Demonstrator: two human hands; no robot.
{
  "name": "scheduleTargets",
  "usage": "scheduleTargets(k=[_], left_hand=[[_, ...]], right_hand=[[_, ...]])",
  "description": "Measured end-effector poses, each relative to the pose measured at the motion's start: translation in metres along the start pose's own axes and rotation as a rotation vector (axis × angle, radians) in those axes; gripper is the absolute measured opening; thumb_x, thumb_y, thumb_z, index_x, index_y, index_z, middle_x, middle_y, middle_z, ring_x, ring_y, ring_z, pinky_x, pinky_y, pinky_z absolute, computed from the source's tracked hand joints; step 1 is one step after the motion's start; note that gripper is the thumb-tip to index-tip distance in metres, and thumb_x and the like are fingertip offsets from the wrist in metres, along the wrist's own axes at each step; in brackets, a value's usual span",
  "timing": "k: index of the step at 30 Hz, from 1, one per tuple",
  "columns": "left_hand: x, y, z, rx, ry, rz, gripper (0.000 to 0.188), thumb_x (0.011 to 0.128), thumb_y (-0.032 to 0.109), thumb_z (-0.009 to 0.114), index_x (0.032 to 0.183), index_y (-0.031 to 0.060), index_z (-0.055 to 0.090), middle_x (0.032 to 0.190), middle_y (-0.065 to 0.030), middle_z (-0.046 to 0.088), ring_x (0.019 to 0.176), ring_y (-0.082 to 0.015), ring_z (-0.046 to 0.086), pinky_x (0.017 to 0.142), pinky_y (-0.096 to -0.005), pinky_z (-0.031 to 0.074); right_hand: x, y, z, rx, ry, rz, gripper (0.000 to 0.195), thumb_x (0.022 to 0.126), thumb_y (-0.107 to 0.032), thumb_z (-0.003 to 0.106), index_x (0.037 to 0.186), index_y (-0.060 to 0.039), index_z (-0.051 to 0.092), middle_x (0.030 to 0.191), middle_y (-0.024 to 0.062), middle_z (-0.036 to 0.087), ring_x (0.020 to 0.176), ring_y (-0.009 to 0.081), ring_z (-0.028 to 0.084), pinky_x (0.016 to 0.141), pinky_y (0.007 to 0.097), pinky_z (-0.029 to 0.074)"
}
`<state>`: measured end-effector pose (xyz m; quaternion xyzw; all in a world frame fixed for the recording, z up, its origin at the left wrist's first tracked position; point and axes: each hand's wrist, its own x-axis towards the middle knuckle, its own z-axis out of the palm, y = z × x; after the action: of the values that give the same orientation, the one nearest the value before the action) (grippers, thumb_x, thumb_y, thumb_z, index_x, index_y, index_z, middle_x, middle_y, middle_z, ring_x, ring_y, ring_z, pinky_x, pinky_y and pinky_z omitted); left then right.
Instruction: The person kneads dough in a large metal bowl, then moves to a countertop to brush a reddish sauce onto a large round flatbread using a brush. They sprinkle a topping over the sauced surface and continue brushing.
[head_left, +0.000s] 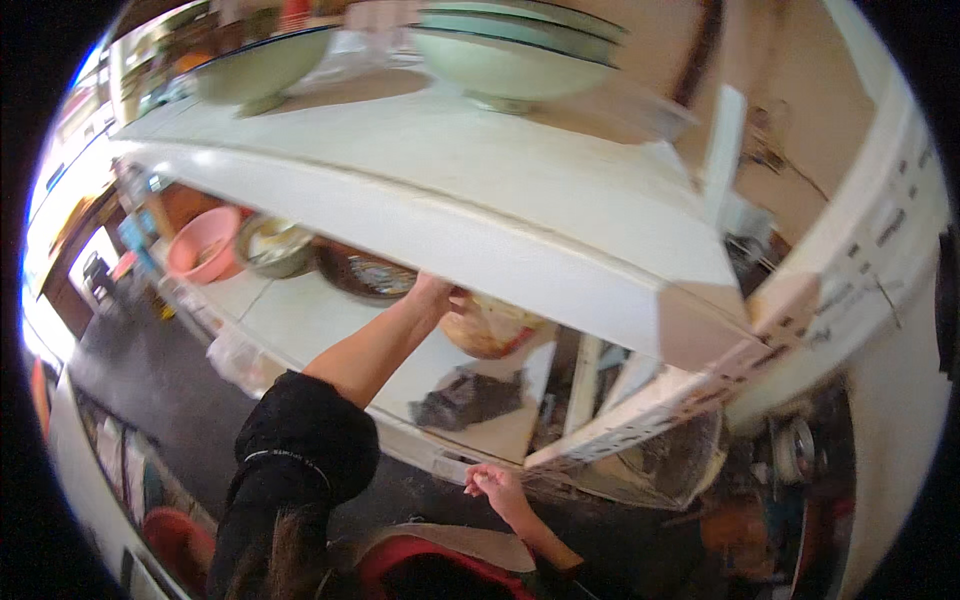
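Observation:
My left hand (439, 296) reaches under the upper board of a white shelf rack (420, 202), its fingers at the rim of a round container (487, 326) with pale yellowish contents. Whether the fingers grip it is hidden. Left of that hand stands a dark brown bowl (367, 271) holding small shiny items. A crumpled dark cloth or bag (472, 397) lies on the lower board, nearer to me. My right hand (489, 484) is by the lower board's front edge, near the rack's corner post, with its fingers curled; nothing plain is seen in it.
Pale green bowls (517, 67) and a single green bowl (262, 71) stand on the upper board. A pink basin (204, 244) and a grey-green bowl (276, 244) are at the lower left. A slotted post (645, 420) borders the right. A red-rimmed item (442, 551) is below.

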<state>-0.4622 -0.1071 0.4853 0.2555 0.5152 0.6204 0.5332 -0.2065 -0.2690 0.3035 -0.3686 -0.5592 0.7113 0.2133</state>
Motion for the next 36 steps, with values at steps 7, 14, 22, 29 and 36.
scheduleTargets(k=[7, 14, 22, 29, 36], left_hand=[[-0.214, 0.04, -0.134, -0.041, 0.272, 0.036, 0.033, 0.074, 0.024, 0.053, 0.097, 0.0012, 0.053, 0.086, -0.0115, 0.056, 0.077, -0.0236, 0.056, 0.066, -0.0449, 0.048], [-0.491, 0.015, -0.196, 0.009, 0.92, 0.376, 0.031, 0.068, 0.014, 0.062, 0.092, -0.0004, 0.049, 0.079, -0.0083, 0.054, 0.068, -0.0173, 0.055, 0.058, -0.0288, 0.048], [-0.753, -0.043, -0.16, 0.081, 1.661, 0.908, 0.038, 0.068, 0.013, 0.057, 0.103, -0.0009, 0.05, 0.088, -0.0054, 0.056, 0.074, -0.0143, 0.055, 0.067, -0.0253, 0.045], [-0.893, -0.146, -0.026, 0.069, 2.125, 0.987, 0.044, 0.081, 0.03, 0.049, 0.109, -0.0034, 0.045, 0.107, -0.0127, 0.05, 0.096, -0.0227, 0.052, 0.082, -0.0364, 0.043], [-0.839, -0.224, 0.082, -0.249, 3.137, 0.938, 0.053, 0.078, 0.031, 0.051, 0.12, 0.0012, 0.042, 0.12, -0.0168, 0.044, 0.109, -0.0295, 0.046, 0.089, -0.0434, 0.042]], right_hand=[[0.056, 0.013, 0.082, -0.179, -0.454, 0.12, 0.017, 0.086, -0.006, 0.048, 0.098, 0.0022, 0.056, 0.081, 0.0077, 0.06, 0.069, 0.0124, 0.058, 0.066, 0.0254, 0.048], [0.041, 0.022, 0.208, -0.828, -1.077, -0.064, 0.02, 0.08, -0.01, 0.05, 0.094, 0.0017, 0.059, 0.076, 0.0078, 0.062, 0.066, 0.012, 0.058, 0.059, 0.0253, 0.048], [-0.068, 0.036, 0.417, -0.806, -1.531, -0.651, 0.02, 0.079, -0.014, 0.053, 0.094, -0.0015, 0.06, 0.08, 0.0116, 0.063, 0.073, 0.0202, 0.061, 0.067, 0.0312, 0.049], [-0.18, 0.045, 0.524, -0.594, -2.08, -0.847, 0.02, 0.075, -0.011, 0.05, 0.088, -0.0006, 0.059, 0.082, 0.0184, 0.061, 0.079, 0.0329, 0.059, 0.071, 0.0389, 0.047], [-0.25, 0.085, 0.592, -0.604, -2.54, -0.953, 0.015, 0.074, -0.012, 0.051, 0.084, -0.002, 0.058, 0.08, 0.017, 0.059, 0.079, 0.0328, 0.057, 0.069, 0.0396, 0.046]])
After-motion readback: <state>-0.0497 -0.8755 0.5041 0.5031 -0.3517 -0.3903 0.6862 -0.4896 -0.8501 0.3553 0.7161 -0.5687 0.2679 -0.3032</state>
